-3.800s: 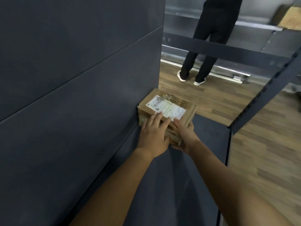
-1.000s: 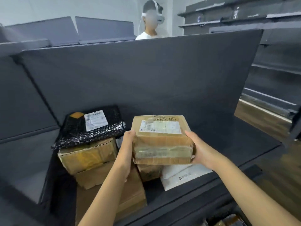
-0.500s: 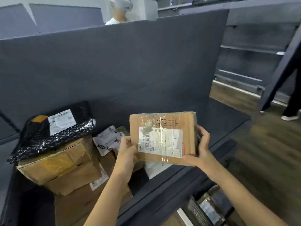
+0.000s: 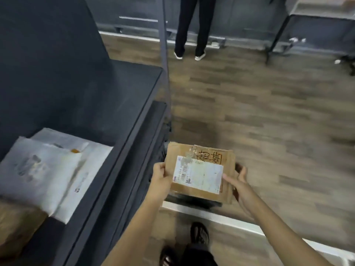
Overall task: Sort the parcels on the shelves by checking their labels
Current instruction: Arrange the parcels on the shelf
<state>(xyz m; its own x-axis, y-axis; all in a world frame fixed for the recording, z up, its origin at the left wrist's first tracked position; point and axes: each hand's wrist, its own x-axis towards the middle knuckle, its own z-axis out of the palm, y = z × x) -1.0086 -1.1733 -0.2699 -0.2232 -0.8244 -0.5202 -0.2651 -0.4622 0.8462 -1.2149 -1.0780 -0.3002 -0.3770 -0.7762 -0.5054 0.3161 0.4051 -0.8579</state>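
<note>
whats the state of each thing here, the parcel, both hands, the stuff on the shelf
cardboard parcel: held off the shelf, over the floor, label facing up
left hand: grips the parcel's left edge
right hand: grips the parcel's right edge
white mailers: lying overlapped on the shelf

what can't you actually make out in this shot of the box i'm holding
Print on the label of the box: too small and blurred in the head view.
Fingers of the right hand: mostly hidden behind the box.
Markings on the white bags on the shelf: smeared by motion blur.
The other person: cut off above the legs by the top edge.
</note>
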